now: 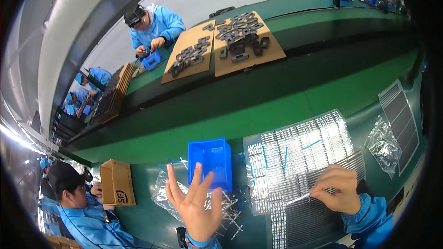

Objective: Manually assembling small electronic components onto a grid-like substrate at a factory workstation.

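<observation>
Left hand is held open, fingers spread, empty, above loose metal pins just before the blue bin. Right hand is pinched shut on the clear plastic sheet covering pin strips on the green worktop.

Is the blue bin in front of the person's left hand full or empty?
Empty, as far as shown: the blue bin stands upright and only its bare blue floor is visible. The left hand, fingers spread, hides its near edge.
</observation>
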Available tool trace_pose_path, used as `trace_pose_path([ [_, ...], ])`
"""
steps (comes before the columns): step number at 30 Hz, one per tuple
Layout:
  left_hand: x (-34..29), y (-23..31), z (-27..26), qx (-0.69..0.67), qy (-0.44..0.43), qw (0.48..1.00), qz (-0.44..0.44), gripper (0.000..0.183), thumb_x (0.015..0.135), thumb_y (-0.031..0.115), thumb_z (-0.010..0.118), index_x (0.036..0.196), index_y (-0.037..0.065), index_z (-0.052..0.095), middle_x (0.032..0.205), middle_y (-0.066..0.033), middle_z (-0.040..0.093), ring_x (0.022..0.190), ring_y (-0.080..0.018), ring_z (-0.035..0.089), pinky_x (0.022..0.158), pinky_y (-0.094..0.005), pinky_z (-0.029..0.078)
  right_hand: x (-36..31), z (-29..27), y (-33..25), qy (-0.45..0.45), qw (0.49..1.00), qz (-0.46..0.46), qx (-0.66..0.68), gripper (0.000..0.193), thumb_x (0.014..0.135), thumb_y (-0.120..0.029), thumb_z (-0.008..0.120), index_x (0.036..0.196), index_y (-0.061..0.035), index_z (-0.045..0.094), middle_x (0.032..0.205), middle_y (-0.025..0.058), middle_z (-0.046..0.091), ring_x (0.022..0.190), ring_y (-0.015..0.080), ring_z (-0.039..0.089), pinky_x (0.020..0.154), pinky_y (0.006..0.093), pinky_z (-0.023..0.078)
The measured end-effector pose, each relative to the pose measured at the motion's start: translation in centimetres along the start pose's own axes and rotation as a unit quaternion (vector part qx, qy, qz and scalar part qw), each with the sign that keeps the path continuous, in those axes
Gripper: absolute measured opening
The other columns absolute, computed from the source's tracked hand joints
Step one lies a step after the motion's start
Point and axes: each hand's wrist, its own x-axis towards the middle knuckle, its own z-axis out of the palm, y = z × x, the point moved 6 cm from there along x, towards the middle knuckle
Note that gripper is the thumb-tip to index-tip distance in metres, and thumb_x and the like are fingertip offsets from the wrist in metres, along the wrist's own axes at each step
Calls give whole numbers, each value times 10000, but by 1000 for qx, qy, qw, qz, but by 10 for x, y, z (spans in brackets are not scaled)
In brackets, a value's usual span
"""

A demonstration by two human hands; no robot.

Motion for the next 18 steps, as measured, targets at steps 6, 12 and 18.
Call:
trace_pose_path([
  [6, -16, 6, 21, -159, -25, 986, 46, 310, 771, 27, 760, 1076, 73, 793, 1213, -78, 760, 1364, -433, 537, 1090, -544, 390, -21, 4, 11, -71, 992, 91, -45, 118, 774, -60, 862, 870, -65, 794, 791, 68, 747, 712, 216, 700, 647, 312, 544],
  [12, -46, 55, 76, -314, -198, 904, 213, 212, 784, 85, 792, 988, 33, 774, 1189, -88, 734, 1266, -308, 629, 1000, -477, 549, -12, 11, 23, -85, 986, 145, -18, 154, 793, -33, 850, 933, -30, 785, 872, 93, 755, 770, 207, 714, 668, 313, 558],
  [18, -59, 63, 100, -305, -259, 890, 221, 169, 843, 97, 713, 993, 39, 766, 1240, -79, 709, 1278, -272, 618, 1018, -438, 547, -35, 8, 30, -138, 973, 180, -51, 172, 782, -53, 864, 938, -49, 793, 859, 81, 752, 758, 201, 712, 668, 307, 560],
])
